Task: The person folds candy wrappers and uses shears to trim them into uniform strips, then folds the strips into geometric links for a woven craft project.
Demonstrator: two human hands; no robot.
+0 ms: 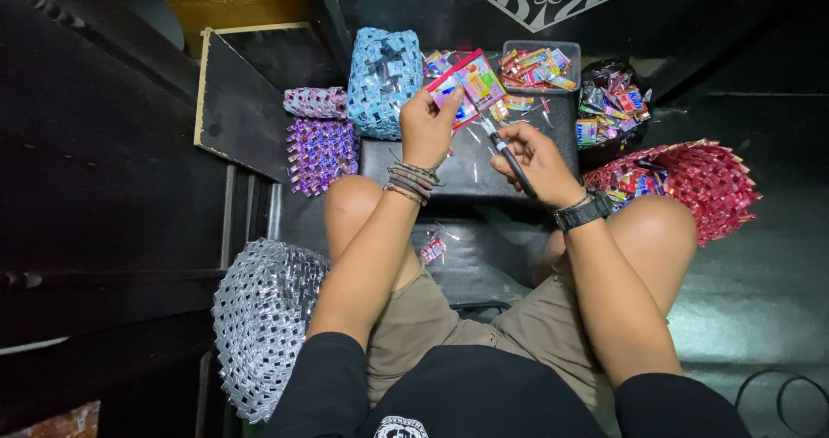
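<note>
Dark tabletop (484, 175): woven baskets (384, 80) flank wrapper-holding left hand (427, 127).

Dark room, black floor (760, 317), black board (237, 101) leaning, dim light.

Flat red-edged colourful wrapper (466, 84) held up; similar wrappers fill clear tub (540, 65).

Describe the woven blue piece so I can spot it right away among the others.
Start at the person's left hand, which holds a colourful wrapper. Just left of it, at the far edge of the dark work surface, stands the woven blue piece. It is light blue and silver; its woven neighbours are purple.
</note>
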